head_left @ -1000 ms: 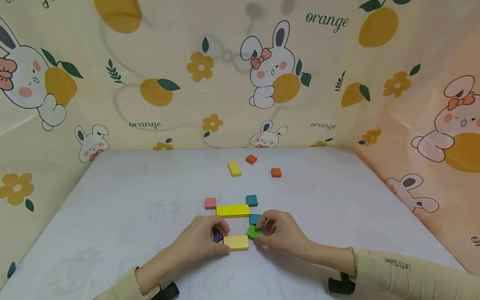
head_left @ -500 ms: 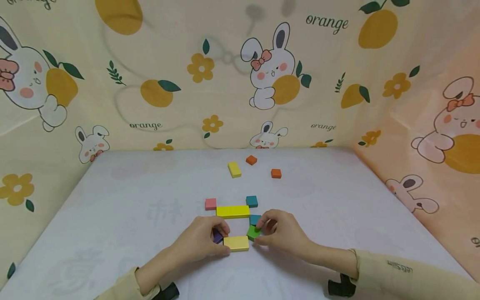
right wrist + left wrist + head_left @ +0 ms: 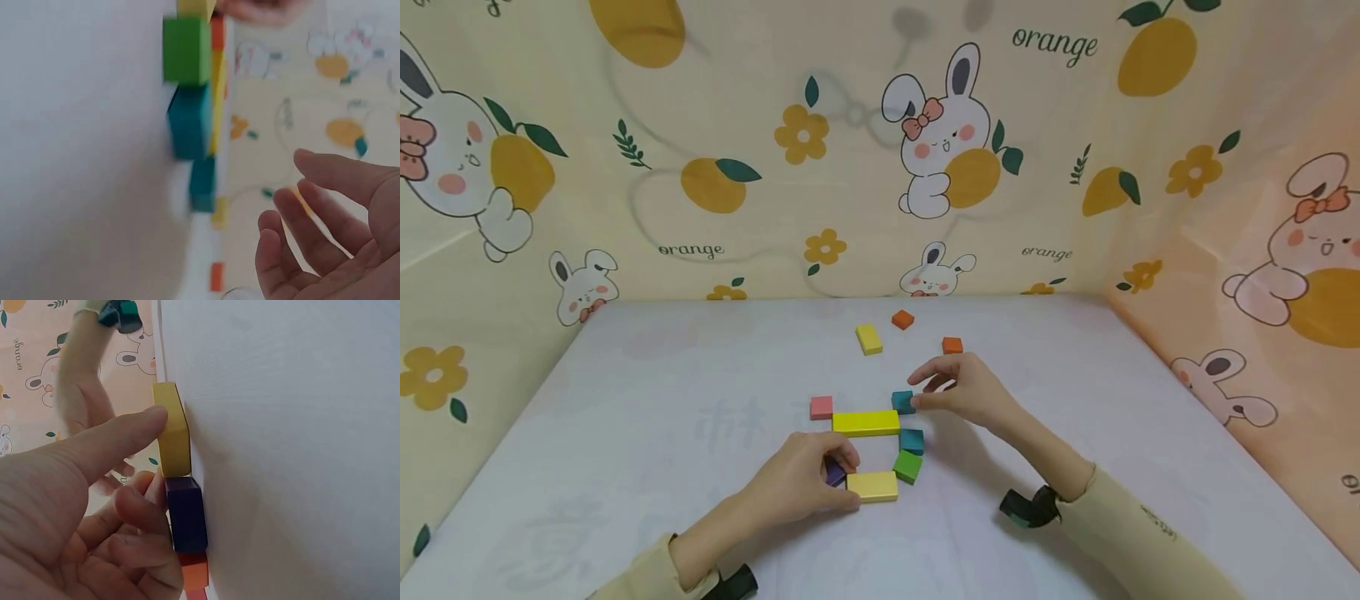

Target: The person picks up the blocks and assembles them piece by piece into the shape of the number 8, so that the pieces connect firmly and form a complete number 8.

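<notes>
At the far right corner of the long yellow block [image 3: 866, 423], which runs left to right, I have the upper teal block [image 3: 902, 402], nearly square from here, with no clear long axis. It lies left of and below the right hand [image 3: 966, 390], the nearer one; the thumb overlaps it in my head view, but the wrist view shows a gap, so I judge the fingers, spread and holding nothing, to be above it. The left hand [image 3: 797, 475] curls round the near-left corner, thumb against the pale yellow block [image 3: 872, 487], fingers behind the purple block [image 3: 834, 472]. One orange block [image 3: 952, 345] sits just beyond the right hand. I see a white table [image 3: 662, 467] beneath, with a rabbit-print backdrop [image 3: 850, 183] behind.
</notes>
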Action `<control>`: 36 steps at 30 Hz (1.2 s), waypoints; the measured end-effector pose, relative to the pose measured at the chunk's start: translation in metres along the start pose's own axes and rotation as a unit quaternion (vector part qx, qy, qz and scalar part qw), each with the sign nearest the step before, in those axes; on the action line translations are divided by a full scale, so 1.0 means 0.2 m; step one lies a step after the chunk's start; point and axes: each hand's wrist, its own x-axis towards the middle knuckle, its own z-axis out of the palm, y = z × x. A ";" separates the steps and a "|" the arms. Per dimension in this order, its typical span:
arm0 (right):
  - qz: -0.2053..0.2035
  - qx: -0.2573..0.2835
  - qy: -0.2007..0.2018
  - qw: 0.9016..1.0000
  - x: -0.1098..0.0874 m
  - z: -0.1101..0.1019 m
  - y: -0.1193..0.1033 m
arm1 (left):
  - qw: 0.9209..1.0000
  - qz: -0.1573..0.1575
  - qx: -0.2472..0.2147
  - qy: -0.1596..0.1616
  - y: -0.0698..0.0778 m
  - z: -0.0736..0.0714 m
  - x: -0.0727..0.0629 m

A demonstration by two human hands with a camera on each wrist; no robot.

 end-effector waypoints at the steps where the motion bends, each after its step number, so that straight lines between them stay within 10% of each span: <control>1: 0.007 -0.001 0.004 1.000 0.02 0.00 0.02 | 1.000 -0.001 0.000 -0.001 0.00 0.00 0.00; 36: 0.044 0.012 0.006 0.999 0.12 0.05 0.15 | 1.000 -0.010 -0.006 0.004 -0.01 -0.03 0.00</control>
